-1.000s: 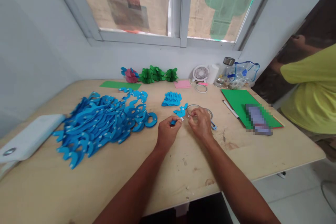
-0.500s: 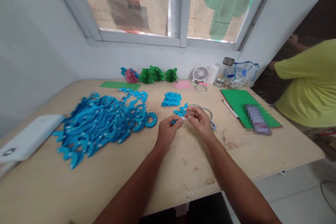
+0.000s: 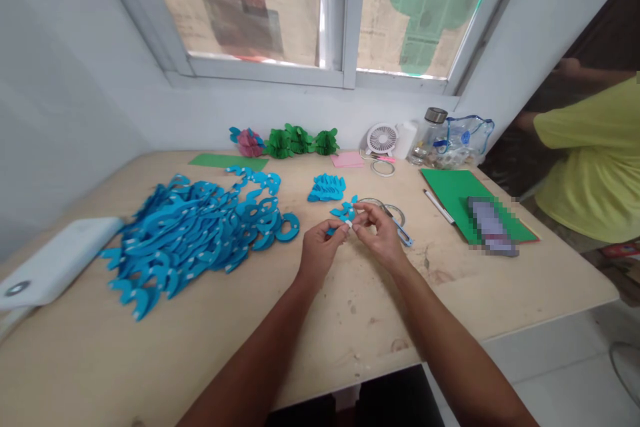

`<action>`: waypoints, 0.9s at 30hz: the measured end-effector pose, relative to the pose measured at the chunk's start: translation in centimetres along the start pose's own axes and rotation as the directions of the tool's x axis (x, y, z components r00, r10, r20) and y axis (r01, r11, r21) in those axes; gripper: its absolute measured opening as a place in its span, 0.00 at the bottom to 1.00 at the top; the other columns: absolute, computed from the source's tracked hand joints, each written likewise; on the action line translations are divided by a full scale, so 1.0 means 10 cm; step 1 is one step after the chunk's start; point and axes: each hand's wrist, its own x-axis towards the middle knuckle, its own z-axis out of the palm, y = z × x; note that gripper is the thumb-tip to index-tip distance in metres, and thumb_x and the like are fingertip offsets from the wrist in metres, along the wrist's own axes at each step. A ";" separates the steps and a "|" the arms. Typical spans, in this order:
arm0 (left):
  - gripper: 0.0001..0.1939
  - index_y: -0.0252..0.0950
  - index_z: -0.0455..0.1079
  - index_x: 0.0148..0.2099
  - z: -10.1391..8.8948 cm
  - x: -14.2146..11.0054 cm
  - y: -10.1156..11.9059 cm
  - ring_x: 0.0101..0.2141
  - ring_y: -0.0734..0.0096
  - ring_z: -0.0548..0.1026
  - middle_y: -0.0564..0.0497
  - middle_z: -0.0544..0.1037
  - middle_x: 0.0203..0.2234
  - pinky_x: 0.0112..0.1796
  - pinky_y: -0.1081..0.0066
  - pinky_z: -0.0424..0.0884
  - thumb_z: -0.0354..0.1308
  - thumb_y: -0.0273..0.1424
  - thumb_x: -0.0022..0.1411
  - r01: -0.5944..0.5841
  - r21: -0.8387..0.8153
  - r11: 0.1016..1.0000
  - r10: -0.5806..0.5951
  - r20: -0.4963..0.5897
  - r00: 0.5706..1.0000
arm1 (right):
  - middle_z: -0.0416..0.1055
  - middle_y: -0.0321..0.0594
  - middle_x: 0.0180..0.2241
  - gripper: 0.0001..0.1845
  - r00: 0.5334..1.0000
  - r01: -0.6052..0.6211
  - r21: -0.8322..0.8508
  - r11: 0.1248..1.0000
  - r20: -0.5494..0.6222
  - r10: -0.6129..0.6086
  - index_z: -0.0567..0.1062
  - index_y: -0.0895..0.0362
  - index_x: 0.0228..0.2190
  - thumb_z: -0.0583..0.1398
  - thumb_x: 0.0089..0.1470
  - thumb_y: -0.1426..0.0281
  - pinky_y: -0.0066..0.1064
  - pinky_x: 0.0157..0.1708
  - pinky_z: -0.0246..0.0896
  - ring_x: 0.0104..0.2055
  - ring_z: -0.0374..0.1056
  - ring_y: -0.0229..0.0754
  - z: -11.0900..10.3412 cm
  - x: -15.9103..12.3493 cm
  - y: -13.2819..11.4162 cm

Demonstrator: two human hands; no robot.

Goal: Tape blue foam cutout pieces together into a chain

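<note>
My left hand (image 3: pixel 320 247) is closed, pinching a small blue paper cutout that is mostly hidden by the fingers. A white bit of tape (image 3: pixel 349 223) shows at its edge, between my two hands. My right hand (image 3: pixel 379 230) is also closed, its thumb and forefinger pinched at that white bit. Just beyond the fingertips lie loose blue paper pieces (image 3: pixel 345 211). Behind them sits a small folded blue paper bundle (image 3: pixel 327 187). Left of my hands spreads a big heap of curved blue paper cutouts (image 3: pixel 185 233) with white tape marks.
Beside my right hand are tape rolls (image 3: pixel 397 215) and a blue cutter (image 3: pixel 405 237). Farther right lie a white pen (image 3: pixel 439 207), green sheets (image 3: pixel 450 190) and a phone (image 3: pixel 493 227). A fan (image 3: pixel 383 140) and a bottle (image 3: pixel 434 133) stand behind. A person (image 3: pixel 595 160) is at right.
My right fingertips have come slightly closer to the left ones at the white bit. The person at the right has shifted a little farther right.
</note>
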 end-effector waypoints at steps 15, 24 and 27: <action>0.05 0.34 0.72 0.24 -0.01 -0.02 0.08 0.20 0.78 0.65 0.55 0.70 0.17 0.26 0.75 0.63 0.62 0.32 0.44 0.060 -0.125 0.990 -0.060 -0.003 0.998 | 0.70 0.35 0.27 0.20 0.992 0.109 -0.174 0.979 -0.040 -0.118 0.68 0.56 0.44 0.55 0.45 0.75 0.33 0.39 0.59 0.33 0.66 0.40 -0.03 0.01 0.10; 0.10 0.31 0.73 0.23 -0.03 0.01 0.03 0.20 0.77 0.65 0.51 0.72 0.19 0.23 0.74 0.61 0.61 0.35 0.44 0.243 -0.291 0.925 -0.233 0.069 0.970 | 0.72 0.41 0.34 0.25 0.932 0.341 -0.499 0.797 0.071 -0.355 0.65 0.55 0.50 0.54 0.49 0.76 0.40 0.42 0.56 0.40 0.65 0.46 -0.02 -0.04 0.07; 0.11 0.31 0.73 0.23 -0.04 0.02 0.03 0.20 0.76 0.66 0.49 0.72 0.19 0.22 0.73 0.61 0.62 0.36 0.43 0.294 -0.322 0.900 -0.276 0.100 0.956 | 0.72 0.41 0.34 0.25 0.909 0.394 -0.531 0.750 0.104 -0.403 0.64 0.55 0.52 0.53 0.50 0.76 0.40 0.42 0.55 0.39 0.64 0.46 -0.01 -0.05 0.06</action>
